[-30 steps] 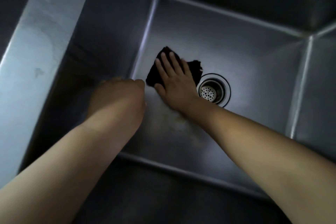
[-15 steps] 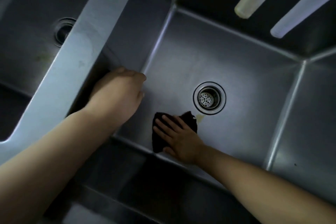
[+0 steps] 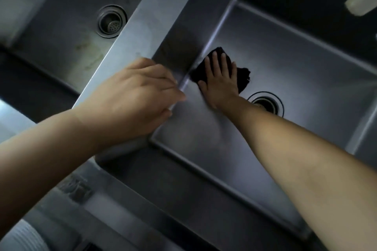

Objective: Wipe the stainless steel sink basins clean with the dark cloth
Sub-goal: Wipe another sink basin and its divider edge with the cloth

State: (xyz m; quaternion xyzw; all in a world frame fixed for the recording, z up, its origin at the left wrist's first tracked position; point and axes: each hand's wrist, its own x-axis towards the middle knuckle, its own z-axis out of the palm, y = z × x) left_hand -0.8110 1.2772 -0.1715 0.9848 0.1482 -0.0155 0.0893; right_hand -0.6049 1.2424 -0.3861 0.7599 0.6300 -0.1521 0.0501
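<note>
Here, the right hand (image 3: 219,79) lies flat with fingers straight and slightly spread, pressing a dark cloth (image 3: 241,75) against the floor of the right-hand sink basin (image 3: 295,63), close to where the floor meets the left wall. The cloth is black, crumpled and rough-edged, showing beyond the fingertips and off the hand's right side, just up and left of the basin's round drain (image 3: 267,103), which the forearm partly covers. The left hand (image 3: 132,96) rests on the near end of the steel divider (image 3: 159,12) between the two basins, fingers curled over its edge. The left-hand basin (image 3: 61,32) shows its own drain strainer (image 3: 111,21) and faint brownish streaks. A pale tube (image 3: 361,2) enters at upper right.
</note>
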